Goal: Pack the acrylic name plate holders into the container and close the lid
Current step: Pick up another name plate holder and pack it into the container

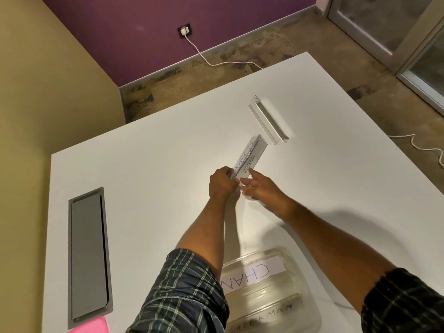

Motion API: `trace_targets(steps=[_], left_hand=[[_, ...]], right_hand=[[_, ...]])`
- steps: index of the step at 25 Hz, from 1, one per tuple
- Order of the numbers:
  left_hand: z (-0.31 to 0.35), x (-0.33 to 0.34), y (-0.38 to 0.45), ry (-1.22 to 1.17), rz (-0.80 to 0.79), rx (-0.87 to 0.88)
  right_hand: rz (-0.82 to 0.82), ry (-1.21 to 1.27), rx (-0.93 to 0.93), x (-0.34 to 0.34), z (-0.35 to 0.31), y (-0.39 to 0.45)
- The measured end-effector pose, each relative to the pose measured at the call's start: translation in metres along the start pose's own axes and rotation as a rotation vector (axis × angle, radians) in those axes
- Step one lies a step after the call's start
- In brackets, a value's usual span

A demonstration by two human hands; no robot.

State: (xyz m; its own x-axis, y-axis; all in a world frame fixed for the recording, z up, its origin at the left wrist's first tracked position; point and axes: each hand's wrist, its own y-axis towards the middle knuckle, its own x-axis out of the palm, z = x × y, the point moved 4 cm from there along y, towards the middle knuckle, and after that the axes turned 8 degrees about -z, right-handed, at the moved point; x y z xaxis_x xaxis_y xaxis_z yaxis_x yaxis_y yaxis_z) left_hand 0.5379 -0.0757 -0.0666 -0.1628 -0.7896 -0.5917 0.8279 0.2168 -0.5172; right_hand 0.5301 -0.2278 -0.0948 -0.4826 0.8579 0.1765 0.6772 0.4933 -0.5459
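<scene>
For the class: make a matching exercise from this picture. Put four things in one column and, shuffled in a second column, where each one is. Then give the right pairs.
Things
1. name holder with paper
2. empty name holder
3. clear container
4. grey hatch

Places
A. set into the table at the left
B. near edge, under the arms
C. alone, farthest from the person
D. held at its near end by the left hand

Pairs: 1-D, 2-C, 3-B, 4-A

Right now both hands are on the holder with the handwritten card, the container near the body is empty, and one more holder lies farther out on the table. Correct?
Not quite: the container isn't empty. The head view shows name plates already inside it. The rest holds: left hand and right hand on the carded holder, another holder farther out.
</scene>
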Motion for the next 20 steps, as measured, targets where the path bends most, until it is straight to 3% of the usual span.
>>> trace_targets(steps=[3,5,8,13,20], left_hand=[[-0.009,-0.003,-0.008,0.077,-0.044,-0.001],[-0.015,-0.005,-0.015,0.092,-0.032,-0.016],[-0.023,-0.009,-0.026,0.079,0.06,-0.047],[-0.031,-0.017,-0.049,-0.011,0.121,-0.052],[-0.026,-0.044,-0.091,0.16,0.059,0.085]], right_hand=[[0.4,-0.219,-0.138,-0.039,-0.026,-0.008],[0.529,-0.441,-0.114,-0.063,-0.039,-0.01],[0.387,-0.434,0.018,-0.078,-0.036,-0.007],[0.323,-0.42,0.011,-0.069,-0.029,-0.024],[0.259,-0.904,-0.089,-0.043,-0.054,-0.069]])
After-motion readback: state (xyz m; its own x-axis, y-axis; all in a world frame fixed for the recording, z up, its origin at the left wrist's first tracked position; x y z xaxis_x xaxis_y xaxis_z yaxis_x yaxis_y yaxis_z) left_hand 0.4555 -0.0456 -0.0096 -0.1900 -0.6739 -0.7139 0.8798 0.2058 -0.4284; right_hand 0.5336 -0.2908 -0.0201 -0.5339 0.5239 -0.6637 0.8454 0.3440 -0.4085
